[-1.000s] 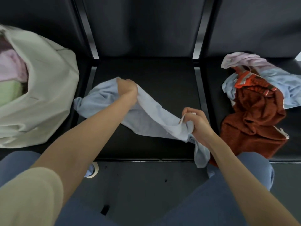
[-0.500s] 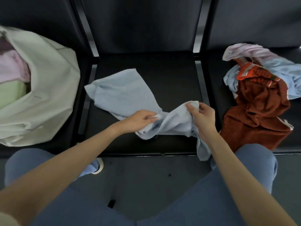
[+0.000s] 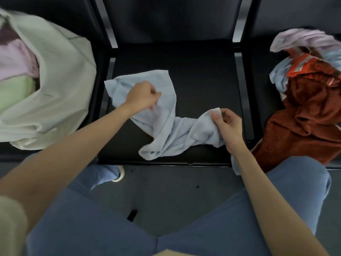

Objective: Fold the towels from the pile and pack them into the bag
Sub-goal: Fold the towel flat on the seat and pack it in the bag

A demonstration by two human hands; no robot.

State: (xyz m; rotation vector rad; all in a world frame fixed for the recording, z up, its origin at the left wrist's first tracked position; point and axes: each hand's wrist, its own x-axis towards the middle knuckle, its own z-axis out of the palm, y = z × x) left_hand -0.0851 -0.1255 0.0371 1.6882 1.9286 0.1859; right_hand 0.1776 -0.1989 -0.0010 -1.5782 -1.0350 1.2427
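Note:
A light blue towel lies crumpled across the black middle seat. My left hand sits over its left part with curled fingers that pinch the cloth. My right hand pinches the towel's right corner near the seat's right edge. The pale cloth bag stands open on the left seat, with pink and green folded towels inside. The pile of towels lies on the right seat: a rust one, an orange one, a pink one and a light blue one.
The seats' dark backrests rise behind. Metal bars divide the seats. My knees in blue trousers fill the foreground above a grey floor.
My left hand moved from the towel's middle up and left onto its left part. My right hand kept its grip on the right corner. The towel's lower fold now lies bunched near the seat's front edge.

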